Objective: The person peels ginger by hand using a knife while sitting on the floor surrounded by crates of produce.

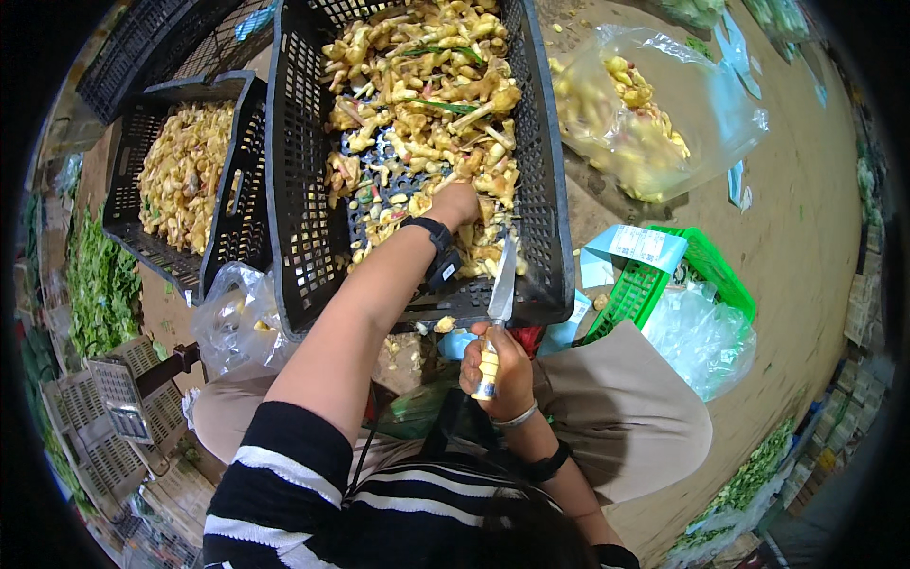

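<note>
A large black plastic crate (561,235) stands before me, holding many pieces of fresh ginger root (426,78) with pinkish stubs and a few green leaves. My left hand (457,203) reaches down into the near half of the crate, onto the ginger. Its fingers are hidden, so a hold on a piece cannot be made out. My right hand (501,370) grips the pale yellow handle of a knife (503,281) just outside the crate's near wall. The blade points away from me, over the rim.
At left, a smaller black crate (242,163) holds more ginger. A clear plastic bag (711,107) with ginger lies at right. Nearer are a green basket (718,270) holding clear plastic bags (697,334) and a blue strip with a printed label (636,243). Leafy greens (103,284) lie far left.
</note>
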